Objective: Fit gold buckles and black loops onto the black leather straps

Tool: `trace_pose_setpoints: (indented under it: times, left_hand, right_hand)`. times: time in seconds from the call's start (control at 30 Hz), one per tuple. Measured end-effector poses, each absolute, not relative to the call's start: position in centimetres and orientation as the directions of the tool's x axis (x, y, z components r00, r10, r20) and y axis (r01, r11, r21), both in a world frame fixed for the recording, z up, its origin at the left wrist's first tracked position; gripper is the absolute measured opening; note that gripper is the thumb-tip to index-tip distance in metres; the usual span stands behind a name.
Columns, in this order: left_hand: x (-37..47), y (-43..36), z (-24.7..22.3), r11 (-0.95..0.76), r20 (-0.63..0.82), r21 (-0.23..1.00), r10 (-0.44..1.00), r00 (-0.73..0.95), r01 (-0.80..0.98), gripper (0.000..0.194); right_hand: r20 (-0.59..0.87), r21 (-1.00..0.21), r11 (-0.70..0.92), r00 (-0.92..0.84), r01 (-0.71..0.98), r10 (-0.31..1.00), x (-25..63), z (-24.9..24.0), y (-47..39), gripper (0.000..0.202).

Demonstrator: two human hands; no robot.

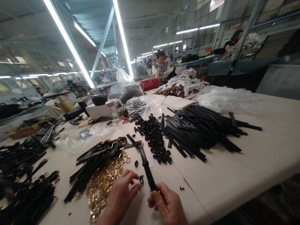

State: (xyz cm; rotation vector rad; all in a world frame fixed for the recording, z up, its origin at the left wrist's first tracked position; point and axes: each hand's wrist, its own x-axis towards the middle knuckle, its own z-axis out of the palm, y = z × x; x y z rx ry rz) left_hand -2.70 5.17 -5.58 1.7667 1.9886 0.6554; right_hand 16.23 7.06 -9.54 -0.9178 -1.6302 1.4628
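Observation:
My right hand (167, 204) grips the near end of a black strap (145, 162) that runs away from me across the table, with a black loop around it partway up. My left hand (122, 195) pinches a small black loop (141, 179) between thumb and fingers, just left of the strap. A heap of gold buckles (105, 181) lies under and left of my left hand. Black straps with buckles (98, 156) are piled behind it. A spread of small black loops (153, 137) lies beyond the strap.
A large pile of plain black straps (201, 128) fills the table's middle right. More finished straps (21, 181) lie at far left. Plastic bags (142, 104), a white box (98, 110) and a red basket (150, 83) stand behind. Another person (160, 65) sits at the far end.

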Motion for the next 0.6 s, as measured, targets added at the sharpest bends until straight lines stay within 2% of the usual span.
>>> trace_pose_setpoints:
  times: [0.13,0.27,0.37,0.4,0.47,0.53,0.6]
  left_hand:
    - [-2.4,6.0,-5.8,0.05,-0.022,0.46,0.999,-0.045,0.887,0.011]
    - [-3.0,6.9,-6.1,0.02,-0.059,0.458,0.998,0.008,0.889,0.016]
    - [-3.5,7.2,-6.1,0.005,-0.019,0.456,1.0,0.004,0.89,0.017]
    - [-3.6,7.1,-6.0,0.002,0.002,0.494,1.0,-0.004,0.87,0.016]
    - [-3.4,6.8,-5.8,-0.006,0.045,0.655,0.999,-0.031,0.756,0.012]
    - [-2.9,6.2,-5.5,0.035,0.024,0.846,0.994,-0.103,0.532,0.008]
    - [-2.2,5.6,-5.4,0.125,-0.078,0.952,0.982,-0.175,0.279,0.018]
  right_hand:
    - [0.034,-0.999,0.039,-0.439,0.003,0.898,16.1,-9.5,7.0,0.051]
    - [0.045,-0.999,0.049,-0.443,-0.004,0.896,16.1,-9.3,6.9,0.05]
    - [0.025,-1.0,0.03,-0.446,0.004,0.895,16.0,-9.4,7.0,0.051]
    - [0.016,-1.0,0.021,-0.447,0.006,0.895,15.9,-9.5,7.0,0.051]
    - [0.002,-1.0,0.007,-0.449,0.009,0.894,15.8,-9.6,7.1,0.052]
    - [-0.002,-1.0,0.006,-0.458,0.016,0.889,15.8,-9.6,7.1,0.052]
    - [0.003,-0.999,0.017,-0.472,0.027,0.882,15.7,-9.5,7.1,0.052]
